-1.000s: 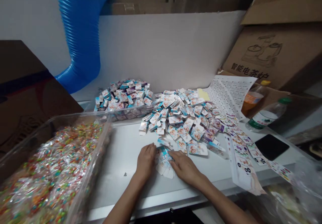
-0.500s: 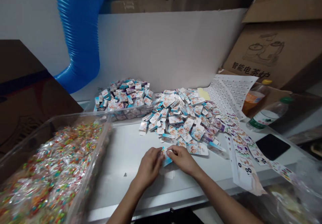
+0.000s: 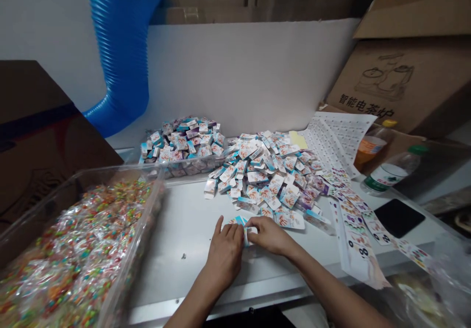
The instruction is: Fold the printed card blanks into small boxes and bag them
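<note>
Low over the white table, my right hand (image 3: 271, 234) pinches a small printed carton (image 3: 250, 235) by its right side. My left hand (image 3: 225, 253) is closed against the same carton from the left, its back towards me, so its fingertips are partly hidden. A blue-and-white printed bit of card (image 3: 237, 220) shows just beyond the left fingers; whether it belongs to the same carton I cannot make out. Right behind my hands lies a loose heap of similar small cartons (image 3: 270, 198), white with blue or purple and a hand picture, some with flaps standing up.
A clear tub (image 3: 138, 242) of wrapped colourful beads stands left. A clear tray (image 3: 198, 167) of cartons is at the back. Sticker sheets (image 3: 355, 220), a black flat object (image 3: 399, 217), two bottles (image 3: 388, 173) and cardboard boxes (image 3: 401, 77) are right. A blue hose (image 3: 123, 48) hangs back left.
My left hand has turned over, its back now up and its fingers across the carton. The carton has turned between my hands and sits slightly lower and further right.
</note>
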`<state>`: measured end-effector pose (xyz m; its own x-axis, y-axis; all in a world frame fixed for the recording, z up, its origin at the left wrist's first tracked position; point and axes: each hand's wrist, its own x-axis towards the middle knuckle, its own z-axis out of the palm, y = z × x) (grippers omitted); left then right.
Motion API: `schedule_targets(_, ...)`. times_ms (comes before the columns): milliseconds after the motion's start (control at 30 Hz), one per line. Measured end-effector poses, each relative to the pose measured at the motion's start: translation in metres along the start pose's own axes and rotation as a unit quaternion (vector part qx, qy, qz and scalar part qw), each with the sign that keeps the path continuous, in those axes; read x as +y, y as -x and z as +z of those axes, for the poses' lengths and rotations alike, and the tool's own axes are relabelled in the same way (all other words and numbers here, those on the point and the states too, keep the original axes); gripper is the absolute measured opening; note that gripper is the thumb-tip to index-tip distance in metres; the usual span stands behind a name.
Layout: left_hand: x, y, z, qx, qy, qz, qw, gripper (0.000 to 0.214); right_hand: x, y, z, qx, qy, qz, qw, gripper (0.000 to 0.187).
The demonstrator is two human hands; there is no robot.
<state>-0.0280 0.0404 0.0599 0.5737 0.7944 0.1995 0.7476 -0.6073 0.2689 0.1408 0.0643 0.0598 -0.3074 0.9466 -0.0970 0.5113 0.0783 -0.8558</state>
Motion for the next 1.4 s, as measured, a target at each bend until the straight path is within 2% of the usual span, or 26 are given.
schedule_targets(100,-0.001,0.003,0.009,0.022,0.102,-0.037,0.994,0.043,-0.002,0.0,0.0,0.029,-0.026,0.012,0.999,0.026)
schedule_targets(200,-0.002,0.005,0.014,0.064,0.208,-0.066,0.974,0.052,-0.005,0.006,0.003,0.062,-0.122,0.032,0.99,0.03)
schedule_targets(267,0.0,0.005,0.015,0.085,0.244,-0.083,0.962,0.049,-0.007,0.014,0.007,0.067,-0.201,0.017,0.977,0.031)
schedule_targets(400,0.005,0.002,0.02,0.139,0.26,-0.127,0.947,0.028,-0.01,0.03,0.024,0.074,-0.358,-0.006,0.931,0.036)
schedule_targets(500,0.007,0.001,0.028,0.191,0.236,-0.09,0.949,0.028,-0.012,0.034,0.039,0.121,-0.435,0.003,0.892,0.036)
schedule_targets(567,0.008,0.001,0.034,0.23,0.197,-0.048,0.952,0.032,-0.013,0.034,0.047,0.151,-0.453,0.013,0.878,0.038)
schedule_targets(633,0.007,0.001,0.038,0.258,0.147,-0.011,0.955,0.037,-0.015,0.035,0.052,0.184,-0.416,0.024,0.89,0.04)
schedule_targets(733,0.008,0.003,0.039,0.278,0.119,0.003,0.953,0.048,-0.017,0.038,0.052,0.235,-0.263,0.004,0.936,0.04)
schedule_targets(833,0.008,0.003,0.037,0.29,0.12,0.001,0.949,0.052,-0.019,0.042,0.049,0.233,-0.182,-0.017,0.955,0.042)
schedule_targets(967,0.008,0.003,0.037,0.313,0.082,0.033,0.945,0.051,-0.019,0.04,0.046,0.212,-0.207,0.007,0.955,0.043)
schedule_targets(1033,0.007,0.003,0.039,0.323,0.069,0.041,0.943,0.051,-0.018,0.038,0.046,0.218,-0.178,0.005,0.96,0.041)
schedule_targets(1133,0.007,0.004,0.043,0.327,0.066,0.048,0.941,0.053,-0.02,0.04,0.045,0.241,-0.01,-0.019,0.97,0.038)
schedule_targets(1233,0.007,0.005,0.043,0.334,0.077,0.05,0.938,0.054,-0.024,0.045,0.047,0.249,0.17,-0.07,0.951,0.043)
schedule_targets(1333,0.007,0.007,0.042,0.326,0.101,0.042,0.939,0.053,-0.026,0.049,0.052,0.244,0.241,-0.101,0.934,0.048)
schedule_targets(1400,0.008,0.008,0.041,0.305,0.124,0.029,0.944,0.051,-0.025,0.05,0.057,0.232,0.253,-0.102,0.934,0.05)
